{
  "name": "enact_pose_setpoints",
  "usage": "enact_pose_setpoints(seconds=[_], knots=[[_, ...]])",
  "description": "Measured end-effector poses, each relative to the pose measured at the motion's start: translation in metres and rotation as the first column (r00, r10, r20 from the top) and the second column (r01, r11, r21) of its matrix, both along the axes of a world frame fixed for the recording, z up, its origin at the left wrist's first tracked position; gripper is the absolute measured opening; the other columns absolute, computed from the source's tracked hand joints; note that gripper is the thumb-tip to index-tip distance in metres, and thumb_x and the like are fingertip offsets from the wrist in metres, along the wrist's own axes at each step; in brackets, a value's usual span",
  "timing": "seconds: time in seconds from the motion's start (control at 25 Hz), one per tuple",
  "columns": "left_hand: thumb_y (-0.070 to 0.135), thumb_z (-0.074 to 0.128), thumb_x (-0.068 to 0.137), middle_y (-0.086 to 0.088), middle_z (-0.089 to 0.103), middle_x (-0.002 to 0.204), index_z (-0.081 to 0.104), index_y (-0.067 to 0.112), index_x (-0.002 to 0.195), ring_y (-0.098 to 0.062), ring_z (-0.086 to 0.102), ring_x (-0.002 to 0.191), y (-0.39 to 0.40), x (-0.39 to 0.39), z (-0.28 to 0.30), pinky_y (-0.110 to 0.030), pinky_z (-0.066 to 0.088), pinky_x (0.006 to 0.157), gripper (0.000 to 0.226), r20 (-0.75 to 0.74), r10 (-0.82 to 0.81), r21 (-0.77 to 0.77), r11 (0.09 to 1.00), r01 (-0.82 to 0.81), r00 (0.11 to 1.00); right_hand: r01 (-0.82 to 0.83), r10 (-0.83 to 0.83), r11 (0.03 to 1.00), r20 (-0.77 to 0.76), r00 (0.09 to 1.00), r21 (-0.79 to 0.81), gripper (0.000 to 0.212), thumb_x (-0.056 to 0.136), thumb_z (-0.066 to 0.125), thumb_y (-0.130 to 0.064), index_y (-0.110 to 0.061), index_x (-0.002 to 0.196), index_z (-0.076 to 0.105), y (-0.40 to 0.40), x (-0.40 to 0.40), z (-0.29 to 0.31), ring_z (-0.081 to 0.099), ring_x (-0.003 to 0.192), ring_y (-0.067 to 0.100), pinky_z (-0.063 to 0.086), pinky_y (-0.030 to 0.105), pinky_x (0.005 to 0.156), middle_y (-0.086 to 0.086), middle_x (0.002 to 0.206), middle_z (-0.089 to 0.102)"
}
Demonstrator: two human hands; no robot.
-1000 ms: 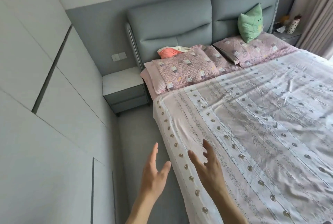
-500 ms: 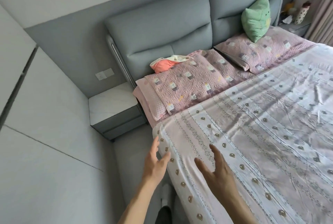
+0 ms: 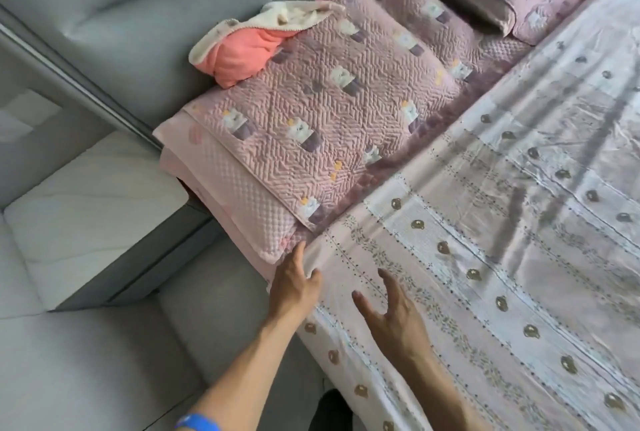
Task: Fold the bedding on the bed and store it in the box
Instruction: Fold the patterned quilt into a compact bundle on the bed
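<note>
The left hand (image 3: 294, 287) has straight fingers touching the top corner of the flowery pink sheet (image 3: 485, 257), just beside the pink quilted pillow (image 3: 329, 125). The right hand (image 3: 394, 316) hovers over the sheet, fingers spread and bent. No words can be read.

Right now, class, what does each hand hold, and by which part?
Neither holds anything yet: left hand touches the bedsheet corner; right hand hovers open.

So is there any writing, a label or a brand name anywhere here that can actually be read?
None can be read.
The pink quilted pillow carries small animal pictures, no letters.
The patterned sheet shows only dots and flower stripes.
The blue wristband on the left arm is too blurred to tell.
</note>
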State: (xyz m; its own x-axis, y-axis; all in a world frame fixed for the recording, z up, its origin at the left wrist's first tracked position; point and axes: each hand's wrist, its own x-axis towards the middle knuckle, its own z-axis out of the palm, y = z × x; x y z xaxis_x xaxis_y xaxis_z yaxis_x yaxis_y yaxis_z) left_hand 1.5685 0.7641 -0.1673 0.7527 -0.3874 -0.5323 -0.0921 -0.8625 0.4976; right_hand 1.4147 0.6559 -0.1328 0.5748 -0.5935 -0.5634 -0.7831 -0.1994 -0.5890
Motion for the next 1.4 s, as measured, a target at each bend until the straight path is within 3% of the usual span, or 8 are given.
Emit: enact_pose_setpoints(seconds=[0.2,0.36,0.48,0.88,1.0,1.12,1.28,1.4], knots=[[0.034,0.054,0.092,-0.008,0.034,0.154,0.034,0.016,0.147,-0.025,0.031,0.14,-0.013,0.038,-0.102,-0.039,0.029,0.113,0.061,0.063,-0.226,0.236,0.95,0.206,0.972,-0.104,0.105,0.994,-0.087,0.991,0.023,0.063,0.097,0.051,-0.048,-0.024,0.151,0.03,-0.002,0.046,-0.087,0.048,0.132,0.021,0.043,0.037,0.102,0.001,0.154,0.041],[0.028,0.063,0.089,-0.004,0.063,0.106,0.056,0.02,0.091,-0.024,0.056,0.105,0.001,0.044,-0.12,-0.033,0.044,0.083,0.011,0.262,-0.114,0.073,0.992,0.098,0.958,-0.16,0.156,0.986,-0.077,0.985,-0.045,0.049,0.098,0.047,-0.024,-0.023,0.147,0.038,-0.011,0.065,-0.117,0.058,0.116,0.022,0.048,0.033,0.092,0.004,0.145,0.052],[0.028,0.069,0.087,-0.004,0.066,0.1,0.044,0.022,0.071,-0.024,0.059,0.095,0.025,0.045,-0.118,-0.033,0.047,0.072,0.03,0.301,-0.089,0.003,0.996,0.093,0.949,-0.163,0.156,0.983,-0.081,0.984,-0.087,0.049,0.098,0.049,-0.023,-0.024,0.145,0.039,-0.012,0.077,-0.116,0.059,0.115,0.02,0.047,0.03,0.086,0.003,0.143,0.053],[0.023,0.073,0.083,0.006,0.058,0.076,0.049,0.022,0.071,-0.015,0.052,0.072,0.052,0.013,-0.087,-0.026,0.044,0.062,0.027,0.433,-0.104,-0.113,0.979,0.168,0.896,-0.256,0.258,0.93,-0.029,0.966,-0.264,0.064,0.091,0.057,-0.015,-0.03,0.149,0.033,-0.01,0.093,-0.093,0.047,0.13,0.022,0.049,0.036,0.097,-0.003,0.158,0.03],[0.032,0.063,0.088,0.002,0.064,0.104,0.059,0.02,0.099,-0.019,0.058,0.097,0.051,0.009,-0.094,-0.036,0.052,0.081,0.016,0.327,-0.188,-0.026,0.978,0.208,0.926,-0.307,0.308,0.917,-0.037,0.951,-0.253,0.063,0.091,0.055,-0.013,-0.03,0.149,0.035,-0.016,0.092,-0.101,0.046,0.13,0.022,0.045,0.034,0.101,-0.005,0.155,0.035],[0.028,0.064,0.091,-0.006,0.053,0.139,0.05,0.011,0.137,-0.025,0.051,0.124,0.05,0.017,-0.111,-0.039,0.047,0.096,0.051,0.29,-0.179,0.074,0.984,0.164,0.94,-0.359,0.368,0.896,-0.015,0.93,-0.26,0.063,0.09,0.054,-0.009,-0.028,0.148,0.037,-0.02,0.097,-0.116,0.049,0.126,0.024,0.048,0.037,0.099,-0.004,0.152,0.039],[0.018,0.071,0.084,0.0,0.063,0.094,0.059,0.019,0.085,-0.025,0.06,0.088,0.05,0.035,-0.119,-0.035,0.046,0.069,0.012,0.361,-0.064,0.0,0.998,0.069,0.93,-0.458,0.484,0.825,-0.006,0.875,-0.332,0.066,0.088,0.05,0.002,-0.029,0.145,0.04,-0.02,0.114,-0.136,0.052,0.114,0.024,0.053,0.037,0.084,-0.005,0.152,0.038],[0.011,0.078,0.076,0.004,0.059,0.075,0.043,0.025,0.068,-0.021,0.056,0.068,0.058,0.038,-0.118,-0.027,0.035,0.059,0.039,0.39,-0.054,-0.061,0.995,0.084,0.919,-0.462,0.5,0.792,-0.009,0.866,-0.398,0.071,0.086,0.054,0.004,-0.032,0.144,0.038,-0.02,0.121,-0.147,0.051,0.113,0.025,0.054,0.041,0.081,-0.002,0.155,0.033]])
